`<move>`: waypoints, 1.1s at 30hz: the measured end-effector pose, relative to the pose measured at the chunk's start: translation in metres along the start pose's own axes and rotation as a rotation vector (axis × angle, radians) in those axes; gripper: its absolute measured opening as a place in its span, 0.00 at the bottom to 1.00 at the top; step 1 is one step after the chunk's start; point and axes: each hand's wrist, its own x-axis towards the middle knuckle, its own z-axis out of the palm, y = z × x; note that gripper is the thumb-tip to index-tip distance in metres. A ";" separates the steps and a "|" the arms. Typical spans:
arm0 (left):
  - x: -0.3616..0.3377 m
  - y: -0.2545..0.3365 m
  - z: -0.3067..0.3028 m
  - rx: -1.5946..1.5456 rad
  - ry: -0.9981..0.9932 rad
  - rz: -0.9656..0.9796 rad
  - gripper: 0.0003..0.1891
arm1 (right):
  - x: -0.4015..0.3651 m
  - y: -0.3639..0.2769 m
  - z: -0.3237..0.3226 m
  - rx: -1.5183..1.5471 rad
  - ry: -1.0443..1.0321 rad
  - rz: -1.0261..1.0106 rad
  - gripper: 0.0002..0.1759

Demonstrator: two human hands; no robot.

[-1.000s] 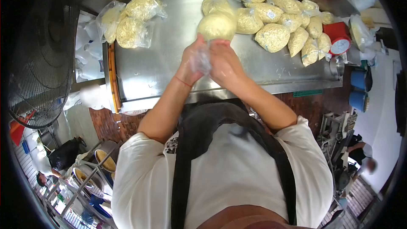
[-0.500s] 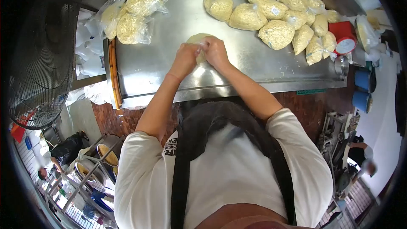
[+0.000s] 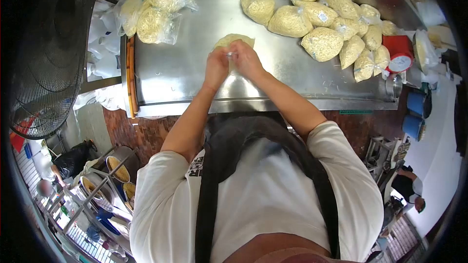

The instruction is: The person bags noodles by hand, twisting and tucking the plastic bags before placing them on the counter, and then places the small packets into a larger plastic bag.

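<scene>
On the steel table (image 3: 175,80), the clear bag of pale strands (image 3: 235,38), just beyond the hands at 12 o'clock, sits nearer the body than a second ago; left hand (image 3: 216,69) and right hand (image 3: 247,62) now pinch its gathered neck.

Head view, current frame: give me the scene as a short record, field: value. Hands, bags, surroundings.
left hand: fingers pinched at the near end of a pale bag
right hand: fingers at the same end, beside the left
bag contact: cannot tell if it rests on the steel table
left group: three clear bags, pale contents, table's far left
right group: cluster of filled bags, far right side
device: red, round dial, beside right group
left edge: bamboo-like poles
</scene>
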 end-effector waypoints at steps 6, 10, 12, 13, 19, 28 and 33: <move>0.003 0.015 0.011 -0.051 0.095 -0.089 0.14 | 0.005 0.027 -0.012 0.312 -0.356 0.362 0.18; 0.000 0.011 0.019 -0.131 0.020 -0.131 0.12 | 0.004 0.040 -0.026 0.297 -0.576 0.245 0.19; 0.003 0.007 0.023 -0.127 0.026 -0.136 0.12 | -0.001 0.043 -0.024 0.414 -0.658 0.365 0.20; 0.003 0.005 0.024 -0.101 0.025 -0.099 0.13 | -0.005 0.035 -0.024 0.306 -0.518 0.251 0.20; 0.005 0.024 0.019 0.158 0.007 0.280 0.13 | -0.028 0.016 -0.018 -0.051 0.100 -0.083 0.12; 0.090 0.106 0.030 0.037 0.010 0.446 0.05 | 0.051 -0.030 -0.106 0.145 0.358 0.211 0.05; 0.129 0.083 -0.048 0.194 0.265 0.359 0.29 | 0.093 -0.068 -0.226 0.218 0.747 -0.069 0.04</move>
